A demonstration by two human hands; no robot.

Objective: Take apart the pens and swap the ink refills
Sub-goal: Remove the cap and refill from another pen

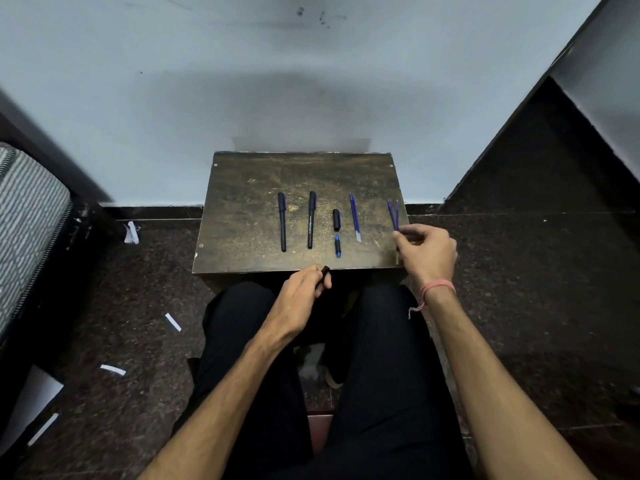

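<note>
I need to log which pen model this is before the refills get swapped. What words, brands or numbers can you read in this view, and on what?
Second capped pen from the left: a pale line of print runs along its barrel, too small and blurred to read.
Leftmost capped pen: no print visible.
Loose cap, blue tip section, refills: no markings visible.
Nothing else carries text.

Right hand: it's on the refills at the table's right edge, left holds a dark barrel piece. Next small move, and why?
Probably lift one refill clear and bring it toward the left hand. The right hand pinches the lower ends of two blue refills at the table edge, while the left grips a dark barrel piece, seemingly waiting for a refill.
</note>
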